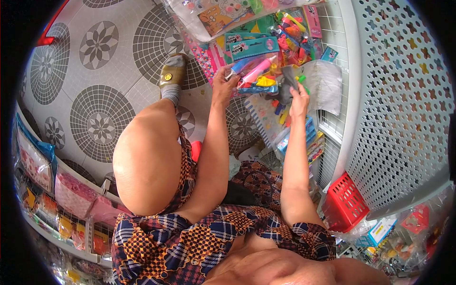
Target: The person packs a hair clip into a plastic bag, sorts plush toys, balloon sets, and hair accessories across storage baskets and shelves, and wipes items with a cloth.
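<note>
My left hand point(224, 85) has its fingers closed on the left edge of a clear plastic packet point(257, 71) that holds a pink tube, a blue one and yellow and blue pieces. On the packet's right, my right hand point(299, 100) pinches a dark grey, limp item point(288, 84). Just above the packet lie teal printed packages point(253, 46). A bag of colourful pieces point(295, 40) is at their right. Beneath my right hand are a spiral-edged notebook point(266, 118) and small bright pieces. A white clear-wrapped packet point(327, 85) rests to the right.
A large perforated grey plastic panel point(403, 95) rises at the right, with a red basket point(346, 202) at its foot. Shelves with packaged goods point(76, 194) curve along the lower left. My knee point(149, 161) and sandalled foot point(172, 76) stand over the patterned tile floor point(102, 126).
</note>
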### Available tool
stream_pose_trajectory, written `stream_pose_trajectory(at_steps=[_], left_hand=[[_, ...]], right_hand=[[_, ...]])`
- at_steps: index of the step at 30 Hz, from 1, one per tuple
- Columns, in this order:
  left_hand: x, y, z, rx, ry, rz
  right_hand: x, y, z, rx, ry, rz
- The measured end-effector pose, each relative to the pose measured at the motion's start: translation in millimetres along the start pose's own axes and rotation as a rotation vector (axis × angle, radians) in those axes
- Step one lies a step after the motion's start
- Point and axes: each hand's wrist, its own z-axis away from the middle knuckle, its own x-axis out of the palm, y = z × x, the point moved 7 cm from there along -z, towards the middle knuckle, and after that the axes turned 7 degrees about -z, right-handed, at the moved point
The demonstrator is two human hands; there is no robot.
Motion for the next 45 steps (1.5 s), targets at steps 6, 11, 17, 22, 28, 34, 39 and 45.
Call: stream_pose_trajectory(at_steps=[6,11,17,22,28,34,39,45], left_hand=[[-9.4,-11.6,1.7,0.002,0.13,-0.032],[1.2,4.4,12.1,-0.217,0.099,0.027],[4.9,-5.4,11.8,-0.26,-0.085,0.26],[8.2,6.0,13.9,-0.247,-0.082,0.469],[16.6,18.9,13.8,-0.198,-0.147,0.537],[26.5,14.6,21.3,-0.24,-0.192,0.497],[27.6,6.4,20.3,-0.242,-0.259,0.418],[46.7,22.3,30.6,-0.27,-0.267,0.344]], right_hand=[[48.9,-24.4,-4.0,-0.35,0.004,0.579],[88.2,12.6,-2.4,0.015,-0.258,0.72],[77.3,26.0,14.6,0.201,-0.292,0.14],[16.8,10.6,28.2,0.154,-0.088,-0.171],[-61.9,39.4,35.2,0.167,0.108,-0.142],[-81.5,-3.2,56.1,-0.014,0.468,0.861],[-107.1,-30.7,45.7,-0.198,0.445,0.523],[55.2,-123.0,91.7,-0.55,0.101,0.594]])
